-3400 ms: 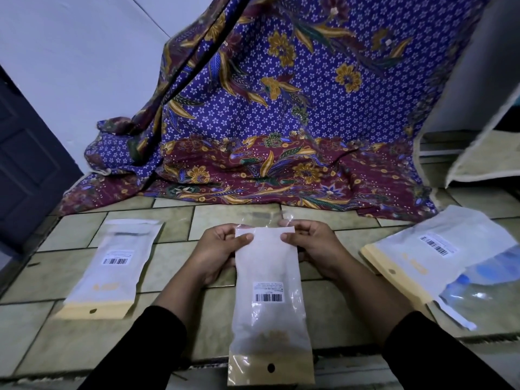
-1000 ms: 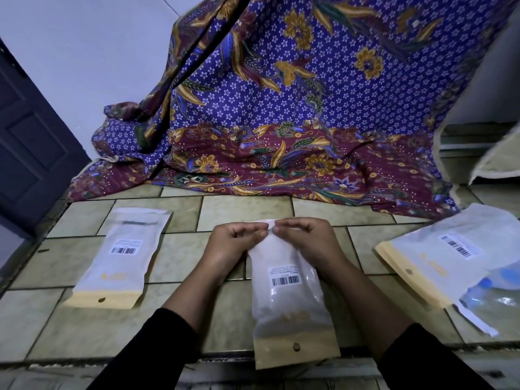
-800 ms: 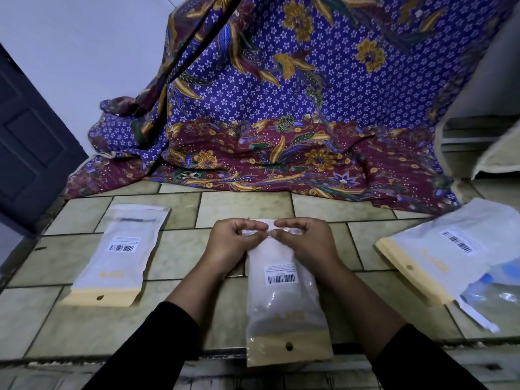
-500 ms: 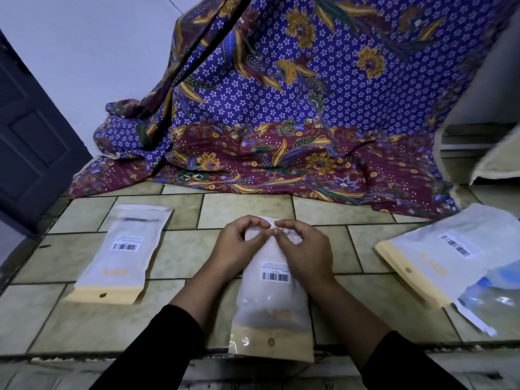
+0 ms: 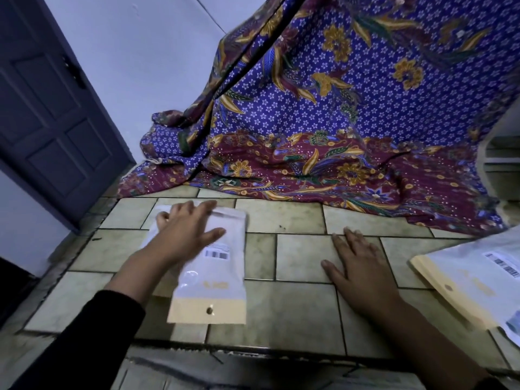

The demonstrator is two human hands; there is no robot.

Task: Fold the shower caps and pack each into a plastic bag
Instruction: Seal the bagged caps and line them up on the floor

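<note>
A packed white plastic bag (image 5: 213, 282) with a barcode label and a tan hanging strip lies on the tiled counter at the left. It rests on top of another packed bag (image 5: 153, 229), of which only the far left edge shows. My left hand (image 5: 187, 232) lies flat on the upper part of the top bag, fingers spread. My right hand (image 5: 357, 268) rests flat on the bare tiles to the right, holding nothing. No loose shower cap is visible.
A stack of empty bags (image 5: 472, 280) with tan strips lies at the right edge. A purple and maroon floral cloth (image 5: 323, 136) hangs over the back of the tiled counter (image 5: 295, 260). A dark door (image 5: 50, 108) stands at the left. The counter's front edge runs below my forearms.
Both hands let go of the bag's top edge. My left hand carried the bag left onto the earlier packed bag, and my right hand dropped flat onto the tiles. The view turned left.
</note>
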